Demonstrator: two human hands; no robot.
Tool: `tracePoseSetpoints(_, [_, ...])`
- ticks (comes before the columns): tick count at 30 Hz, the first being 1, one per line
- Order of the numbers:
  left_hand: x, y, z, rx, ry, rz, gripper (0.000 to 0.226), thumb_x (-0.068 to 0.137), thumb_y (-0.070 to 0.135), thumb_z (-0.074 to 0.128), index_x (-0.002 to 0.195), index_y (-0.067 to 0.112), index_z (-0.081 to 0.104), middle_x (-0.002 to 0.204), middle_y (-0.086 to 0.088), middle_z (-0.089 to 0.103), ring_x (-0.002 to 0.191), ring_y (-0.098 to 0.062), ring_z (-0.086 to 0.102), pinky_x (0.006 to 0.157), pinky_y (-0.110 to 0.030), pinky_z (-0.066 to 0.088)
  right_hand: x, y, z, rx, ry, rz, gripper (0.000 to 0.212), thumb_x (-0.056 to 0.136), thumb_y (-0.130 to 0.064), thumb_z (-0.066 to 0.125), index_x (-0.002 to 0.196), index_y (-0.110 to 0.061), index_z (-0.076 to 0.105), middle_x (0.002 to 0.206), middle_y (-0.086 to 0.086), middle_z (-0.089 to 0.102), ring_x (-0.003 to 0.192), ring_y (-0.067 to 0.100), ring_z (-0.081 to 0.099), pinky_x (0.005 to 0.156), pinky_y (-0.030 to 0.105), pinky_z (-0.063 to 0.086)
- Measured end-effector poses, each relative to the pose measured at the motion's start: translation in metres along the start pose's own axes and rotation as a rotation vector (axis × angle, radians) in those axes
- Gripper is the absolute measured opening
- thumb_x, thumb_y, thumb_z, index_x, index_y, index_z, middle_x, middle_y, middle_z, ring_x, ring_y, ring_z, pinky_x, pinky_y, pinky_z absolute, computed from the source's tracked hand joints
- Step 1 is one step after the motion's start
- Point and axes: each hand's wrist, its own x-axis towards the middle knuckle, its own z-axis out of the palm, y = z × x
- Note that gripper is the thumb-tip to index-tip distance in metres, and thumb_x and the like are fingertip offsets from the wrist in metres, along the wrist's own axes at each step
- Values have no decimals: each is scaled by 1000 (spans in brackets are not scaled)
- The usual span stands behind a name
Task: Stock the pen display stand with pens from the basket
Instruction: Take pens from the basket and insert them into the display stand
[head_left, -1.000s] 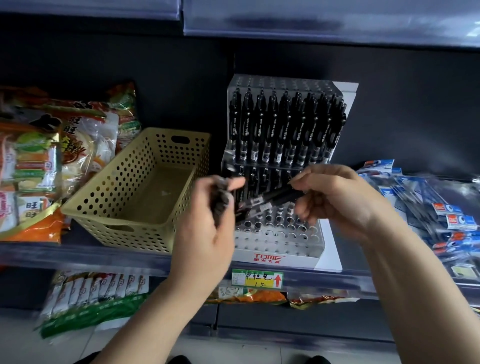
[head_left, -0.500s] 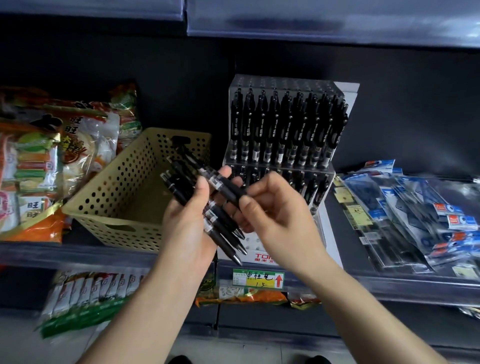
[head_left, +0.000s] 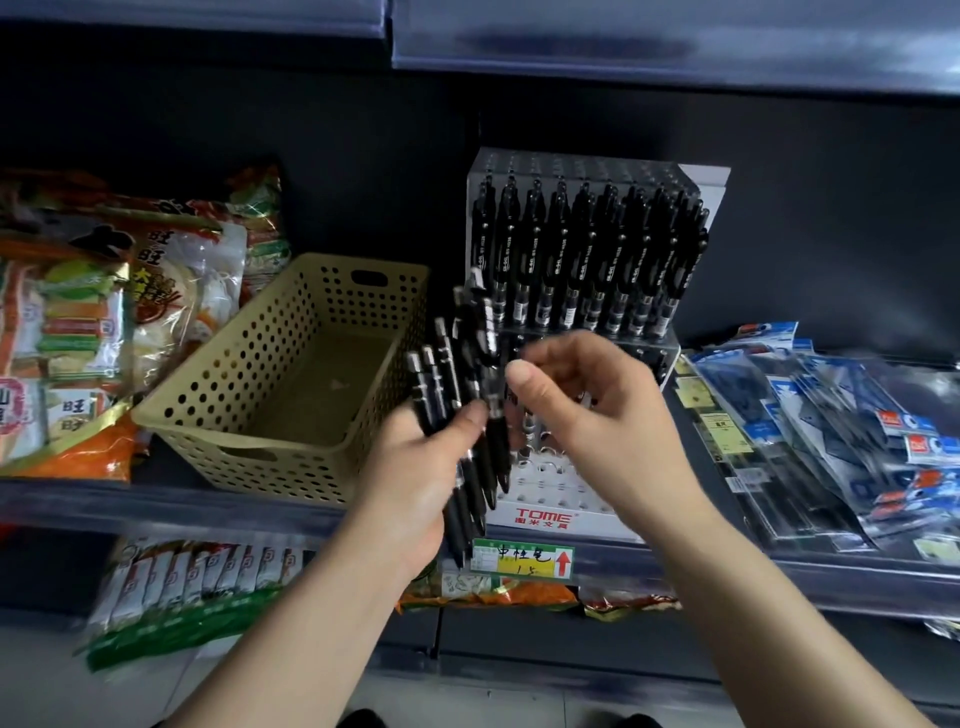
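Several black pens (head_left: 470, 415) sit bunched in the closed left hand (head_left: 415, 483); the right hand (head_left: 587, 410) pinches one, before the clear plastic stand (head_left: 540, 514) marked "TOME".

"TOME" on pen display stand (head_left: 543, 517); price tag (head_left: 522, 558), perhaps "1.5".
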Motion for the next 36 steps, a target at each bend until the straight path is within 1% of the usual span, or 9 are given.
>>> tracePoseSetpoints(2, [-4,-4,6,110,-30,62,15,87,10,62,83,23,67,81,10,75,82,-8,70,83,-36,51,3,-1,-3,123,26,37,22,79,-28,71,99,-19,67,77,2,67,71,12,61,58,31,56])
tracePoseSetpoints(5, [-6,-6,9,177,-75,94,14,88,11,61,87,25,64,77,15,74,76,0,69,78,-30,49,5,0,-5,212,39,71,11,79,-19,73,88,-14,69,75,3,66,70,17,61,56,34,56])
tracePoseSetpoints(11, [-5,-5,9,249,-123,125,17,91,12,59,92,28,64,82,15,74,80,-2,69,76,-26,48,6,-2,-12,150,92,29,12,74,-15,77,77,-9,67,66,7,70,57,15,65,51,21,51])
tracePoseSetpoints(14, [-1,-3,6,192,-6,94,10,90,16,60,88,26,63,78,16,73,78,-4,69,77,-32,51,8,-7,-16,151,138,-2,12,75,-15,76,76,-10,66,67,9,71,59,21,67,52,26,54])
tracePoseSetpoints(16, [3,2,2,107,48,65,10,92,14,56,96,18,63,80,5,75,76,-15,71,75,-41,57,9,-9,-23,147,182,-29,11,77,-17,75,77,-11,65,71,11,71,66,26,69,54,28,55])
tracePoseSetpoints(20, [5,14,-8,-13,82,51,14,95,12,50,102,11,62,80,-6,74,64,-19,69,63,-35,60,12,0,-28,-22,289,-112,12,83,-23,73,74,-20,65,70,7,69,67,32,65,61,48,56])
tracePoseSetpoints(22, [5,15,-9,-50,86,38,14,94,12,51,103,10,62,82,-7,73,61,-19,67,61,-34,60,12,7,-24,-99,344,-136,15,84,-24,72,72,-24,63,68,3,67,64,28,64,61,44,55])
tracePoseSetpoints(27, [5,16,-11,-78,91,45,13,94,13,52,101,12,63,77,-3,73,59,-17,66,61,-35,60,9,20,-17,-262,419,-204,16,83,-25,72,73,-23,60,61,-14,61,56,5,57,52,11,41])
tracePoseSetpoints(36, [7,15,-12,-85,89,38,13,93,14,54,102,11,63,79,-5,73,59,-18,66,56,-32,57,11,27,-16,-432,454,-251,16,83,-28,73,73,-19,64,60,-13,60,55,4,58,53,20,47])
